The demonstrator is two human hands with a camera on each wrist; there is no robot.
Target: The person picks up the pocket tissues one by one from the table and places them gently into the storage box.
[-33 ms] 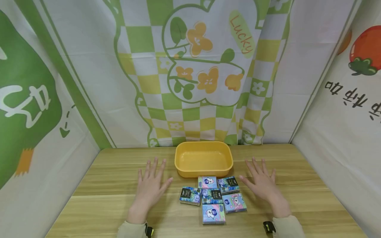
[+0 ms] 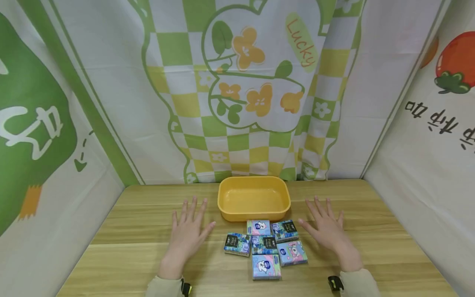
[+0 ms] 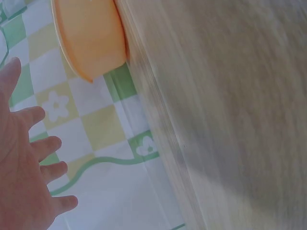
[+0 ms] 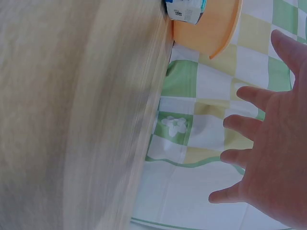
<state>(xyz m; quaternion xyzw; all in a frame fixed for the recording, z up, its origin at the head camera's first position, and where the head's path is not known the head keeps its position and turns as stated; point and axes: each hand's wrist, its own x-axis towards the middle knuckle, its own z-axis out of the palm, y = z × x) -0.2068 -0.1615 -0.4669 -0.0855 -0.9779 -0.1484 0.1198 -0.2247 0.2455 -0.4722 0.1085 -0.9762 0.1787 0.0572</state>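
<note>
My left hand (image 2: pixel 186 239) is spread over the left part of the table, fingers straight and apart, holding nothing. On the other side my right hand (image 2: pixel 328 231) has the same spread fingers and holds nothing. Between the hands lie several small tissue packs: a dark blue floral pack (image 2: pixel 237 244) nearest the left hand, another dark floral pack (image 2: pixel 285 230) and a light blue and pink pack (image 2: pixel 292 253) nearest the right. A floral pack (image 2: pixel 264 245) sits mid-group, with pastel packs behind and in front of it (image 2: pixel 266 267). The left wrist view shows the hand's fingers (image 3: pixel 50 146) apart.
Behind the packs stands a yellow plastic basin (image 2: pixel 254 216), nothing visible inside it. The wooden table (image 2: pixel 122 247) ends at a green-and-white checked curtain (image 2: pixel 237 142). White printed cloth walls (image 2: pixel 419 173) rise on both sides. A black band (image 2: pixel 335 283) is on the right wrist.
</note>
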